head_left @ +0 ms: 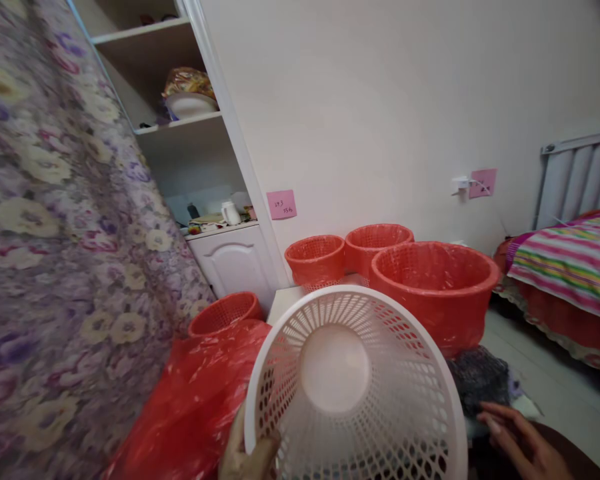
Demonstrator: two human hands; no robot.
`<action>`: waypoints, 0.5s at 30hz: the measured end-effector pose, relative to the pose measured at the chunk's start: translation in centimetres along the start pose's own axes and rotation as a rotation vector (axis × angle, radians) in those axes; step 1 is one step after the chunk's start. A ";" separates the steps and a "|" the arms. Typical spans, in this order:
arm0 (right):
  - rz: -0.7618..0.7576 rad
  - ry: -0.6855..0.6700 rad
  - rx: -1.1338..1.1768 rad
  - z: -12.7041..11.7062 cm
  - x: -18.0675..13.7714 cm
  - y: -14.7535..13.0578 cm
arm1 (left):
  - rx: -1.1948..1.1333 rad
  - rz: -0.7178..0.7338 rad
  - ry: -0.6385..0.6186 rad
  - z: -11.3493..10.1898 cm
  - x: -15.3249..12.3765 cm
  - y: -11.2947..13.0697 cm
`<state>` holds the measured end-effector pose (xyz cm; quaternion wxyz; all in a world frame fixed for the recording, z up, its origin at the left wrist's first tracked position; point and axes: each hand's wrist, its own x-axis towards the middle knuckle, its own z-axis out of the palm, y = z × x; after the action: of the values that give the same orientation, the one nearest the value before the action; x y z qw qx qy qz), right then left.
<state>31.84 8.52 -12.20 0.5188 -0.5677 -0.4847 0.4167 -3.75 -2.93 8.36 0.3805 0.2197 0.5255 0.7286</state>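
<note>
A pink note (281,204) on the wall bears handwriting too small to read. The white perforated basket (355,387), round with a solid base, is tipped mouth-forward before the red baskets (435,287). The left hand (250,453) pinches its rim; the right hand (517,437) hovers beside it, fingers spread.

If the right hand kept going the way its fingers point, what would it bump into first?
The right hand points left and slightly up, so it would probably meet the rim of the white mesh basket first. The dark grey bundle lies just above that line; depth is hard to judge, so it might brush that instead.
</note>
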 end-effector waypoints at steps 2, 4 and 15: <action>-0.033 -0.074 0.070 0.8 -1.0 -2.0 | -0.064 -0.017 0.008 0.4 0.0 0.5; -0.104 -0.161 0.125 1.6 -1.6 -3.8 | -0.100 -0.028 0.014 0.7 0.3 1.1; -0.176 -0.423 0.360 7.3 -2.4 -8.9 | -0.276 -0.134 -0.157 1.5 2.5 1.5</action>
<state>23.24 7.41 -4.25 0.5327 -0.3225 -0.5479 0.5586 -4.66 -0.30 10.07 0.4947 0.1860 0.4025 0.7474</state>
